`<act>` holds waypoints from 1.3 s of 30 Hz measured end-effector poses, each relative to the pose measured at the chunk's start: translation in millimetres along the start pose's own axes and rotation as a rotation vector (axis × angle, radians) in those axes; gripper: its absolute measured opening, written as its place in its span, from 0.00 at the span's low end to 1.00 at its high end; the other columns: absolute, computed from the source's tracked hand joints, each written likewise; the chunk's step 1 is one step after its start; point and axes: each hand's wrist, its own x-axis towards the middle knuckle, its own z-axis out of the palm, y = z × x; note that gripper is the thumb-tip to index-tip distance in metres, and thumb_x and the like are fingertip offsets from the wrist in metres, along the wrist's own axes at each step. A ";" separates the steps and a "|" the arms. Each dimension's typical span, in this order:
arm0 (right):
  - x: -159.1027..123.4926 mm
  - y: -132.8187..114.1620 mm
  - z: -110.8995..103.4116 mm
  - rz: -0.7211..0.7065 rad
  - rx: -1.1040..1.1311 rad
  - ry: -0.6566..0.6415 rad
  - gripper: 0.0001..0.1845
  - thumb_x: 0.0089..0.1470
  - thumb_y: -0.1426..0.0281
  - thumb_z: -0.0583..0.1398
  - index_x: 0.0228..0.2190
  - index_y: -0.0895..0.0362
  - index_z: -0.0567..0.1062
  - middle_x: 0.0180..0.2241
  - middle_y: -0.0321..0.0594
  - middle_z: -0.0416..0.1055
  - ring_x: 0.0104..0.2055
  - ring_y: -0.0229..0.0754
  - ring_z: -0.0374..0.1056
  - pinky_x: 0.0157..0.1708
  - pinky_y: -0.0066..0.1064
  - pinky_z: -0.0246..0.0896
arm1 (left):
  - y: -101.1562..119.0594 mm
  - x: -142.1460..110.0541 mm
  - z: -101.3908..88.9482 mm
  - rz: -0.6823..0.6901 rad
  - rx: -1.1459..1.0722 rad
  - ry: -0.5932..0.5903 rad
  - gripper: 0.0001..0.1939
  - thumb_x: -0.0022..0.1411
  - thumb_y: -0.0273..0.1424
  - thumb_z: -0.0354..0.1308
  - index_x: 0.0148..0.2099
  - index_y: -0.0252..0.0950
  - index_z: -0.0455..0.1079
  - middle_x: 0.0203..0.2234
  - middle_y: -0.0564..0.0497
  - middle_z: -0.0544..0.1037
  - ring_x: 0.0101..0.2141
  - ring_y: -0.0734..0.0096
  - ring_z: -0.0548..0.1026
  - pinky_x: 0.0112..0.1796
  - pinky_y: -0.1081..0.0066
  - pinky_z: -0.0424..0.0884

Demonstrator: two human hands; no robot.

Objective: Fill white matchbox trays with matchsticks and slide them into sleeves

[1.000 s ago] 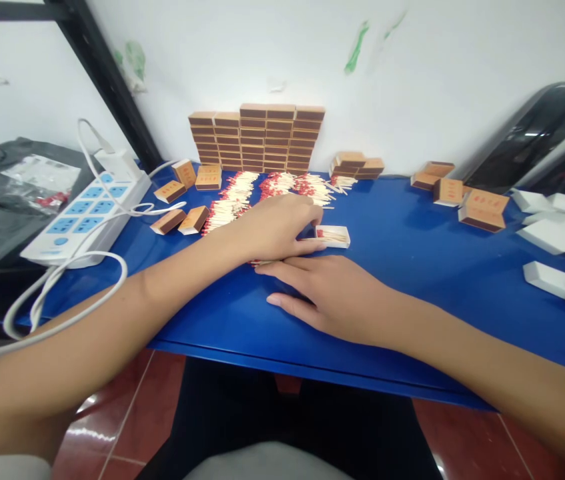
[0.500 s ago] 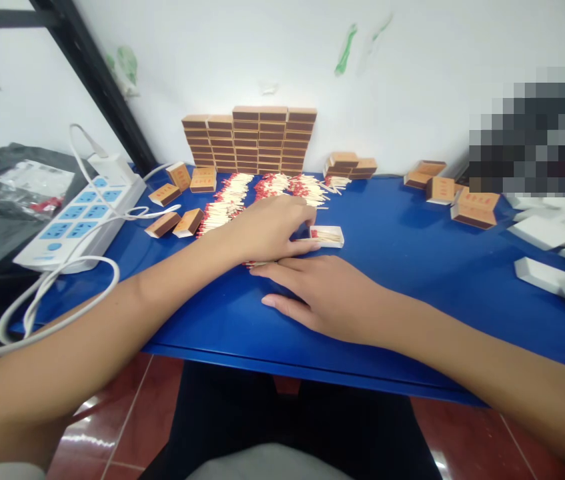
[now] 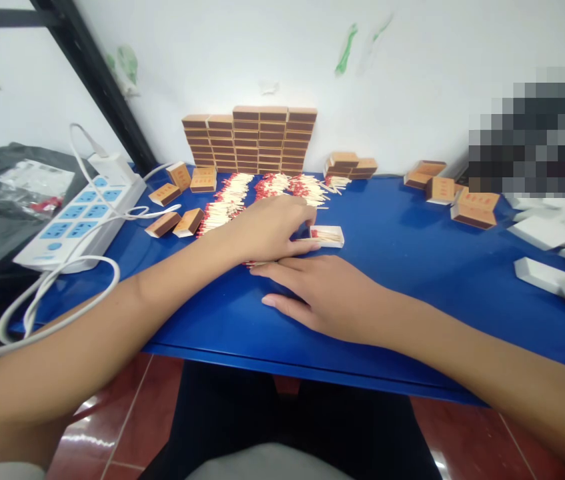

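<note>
My left hand lies palm down over the table, its thumb and index finger apart beside the left end of a small white matchbox tray. That tray holds a few red-tipped matches. Just below, my right hand rests on the table, fingers stretched out under the left hand and thumb spread away. A few match tips show by its fingertips; what lies beneath both hands is hidden. Beyond the left hand are piles of loose matches, partly covered by it.
A stacked wall of matchboxes stands against the white wall. More matchboxes lie right and left. White trays are heaped at the far right. On the left, a power strip trails white cables across the blue table.
</note>
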 end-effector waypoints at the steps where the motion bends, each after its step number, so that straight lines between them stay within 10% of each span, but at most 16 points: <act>1: 0.0 0.0 -0.1 0.002 -0.001 0.001 0.23 0.74 0.62 0.58 0.65 0.57 0.74 0.62 0.50 0.79 0.60 0.57 0.78 0.55 0.49 0.76 | 0.0 -0.1 0.2 -0.001 0.000 0.002 0.12 0.73 0.40 0.63 0.42 0.36 0.74 0.40 0.45 0.80 0.39 0.60 0.75 0.37 0.66 0.62; 39: -1.6 1.9 -3.8 0.048 0.060 -0.028 0.25 0.74 0.62 0.58 0.67 0.54 0.74 0.65 0.48 0.77 0.62 0.58 0.76 0.58 0.54 0.76 | -0.9 0.4 0.4 -0.013 0.021 -0.014 0.14 0.74 0.42 0.62 0.43 0.36 0.76 0.40 0.46 0.79 0.38 0.60 0.74 0.36 0.65 0.61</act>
